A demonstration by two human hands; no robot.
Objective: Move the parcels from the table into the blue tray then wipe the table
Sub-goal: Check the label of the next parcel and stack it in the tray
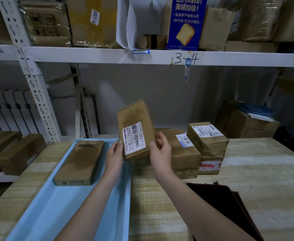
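Note:
A brown cardboard parcel (136, 129) with a white shipping label is held up in the air over the far right edge of the blue tray (55, 206). My left hand (114, 154) grips its lower left side and my right hand (160, 152) its lower right side. A flat brown parcel (80, 162) lies inside the tray near its far end. On the wooden table (247, 180), to the right of my hands, stand more taped brown parcels: a low one (184, 153) and a stack of two (209, 145).
A dark brown cloth (226, 204) lies on the table at my right forearm. White metal shelving (108, 55) above holds boxes and a blue bread carton (186, 23). More cartons sit on a low shelf at left (15, 153) and behind the table at right (243, 122).

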